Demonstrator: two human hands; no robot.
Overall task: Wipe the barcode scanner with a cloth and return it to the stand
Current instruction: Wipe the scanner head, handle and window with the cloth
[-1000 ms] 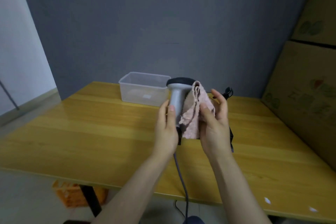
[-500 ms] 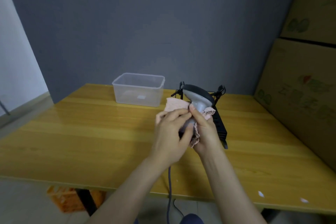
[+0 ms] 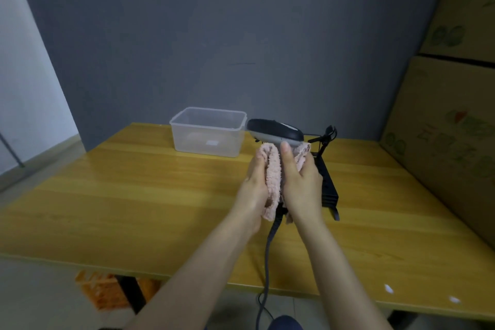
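Above the wooden surface (image 3: 134,195) near its far edge, the cloth (image 3: 273,177) has shifted to wrap the barcode scanner (image 3: 276,132) handle, both the left hand (image 3: 255,182) and right hand (image 3: 301,182) clasping it, so wiping continues, with the stand (image 3: 328,185) still waiting.

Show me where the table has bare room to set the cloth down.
The widest bare stretch of table lies left of the hands, in front of the clear tub. Another runs right of the black stand toward the cardboard boxes. It is crowded in the middle, where both hands hold the cloth and scanner by the stand.
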